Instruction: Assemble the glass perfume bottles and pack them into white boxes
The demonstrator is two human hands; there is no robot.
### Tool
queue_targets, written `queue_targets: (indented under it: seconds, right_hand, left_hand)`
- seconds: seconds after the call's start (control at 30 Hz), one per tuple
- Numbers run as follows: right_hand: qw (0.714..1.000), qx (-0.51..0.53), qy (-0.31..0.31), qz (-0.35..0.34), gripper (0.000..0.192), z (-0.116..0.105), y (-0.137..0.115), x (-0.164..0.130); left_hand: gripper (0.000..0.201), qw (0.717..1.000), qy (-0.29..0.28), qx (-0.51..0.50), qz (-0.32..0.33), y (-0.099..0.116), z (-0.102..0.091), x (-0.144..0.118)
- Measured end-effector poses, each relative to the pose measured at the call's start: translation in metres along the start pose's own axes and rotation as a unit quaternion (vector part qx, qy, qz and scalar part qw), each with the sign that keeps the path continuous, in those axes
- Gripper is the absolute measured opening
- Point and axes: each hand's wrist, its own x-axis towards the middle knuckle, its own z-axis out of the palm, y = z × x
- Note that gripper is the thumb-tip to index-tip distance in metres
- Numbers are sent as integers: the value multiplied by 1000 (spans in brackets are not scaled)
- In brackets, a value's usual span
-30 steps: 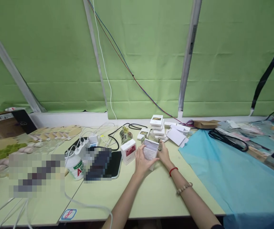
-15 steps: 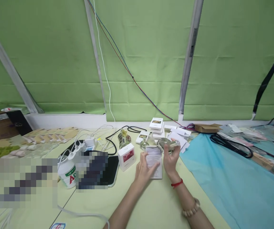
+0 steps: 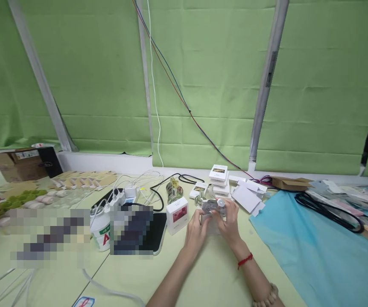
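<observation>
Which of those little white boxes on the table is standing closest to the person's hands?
The white box with the red picture, standing alone just beside the left hand. The other boxes sit stacked farther back, near the wall.

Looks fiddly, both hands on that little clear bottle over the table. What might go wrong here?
The bottle looks like glass, pinched between the left hand and right hand; a slip might drop it onto the table. The white box and other small bottles stand close by, so an elbow or wrist might topple them. The cables nearby might snag a reaching hand.
</observation>
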Motion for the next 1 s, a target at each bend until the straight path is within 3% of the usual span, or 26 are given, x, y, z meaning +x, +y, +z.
queue_targets:
  seconds: [0.1, 0.27, 0.33, 0.7, 0.9, 1.0]
  right_hand:
    - [1000, -11, 8, 3, 27, 0, 5, -2]
    - [994, -11, 10, -105, 22, -1, 2, -1]
    - [993, -11, -5, -118, 19, -1, 0, -1]
    - [998, -54, -6, -38, 23, -3, 13, -2]
    - [999, -31, -14, -12, 47, 1, 4, -6]
    - [1000, -18, -13, -6, 46, 2, -1, -6]
  left_hand:
    - [18, 1000, -16, -4, 15, 0, -4, 3]
    - [26, 995, -83, -16, 42, 1, -5, 3]
    - [29, 995, -93, -11, 41, 1, -3, 1]
    - [29, 996, -47, -1, 71, -4, -2, -2]
    - [31, 999, -21, 6, 49, -9, 2, -6]
    - [35, 997, -33, -9, 64, -5, 0, -7]
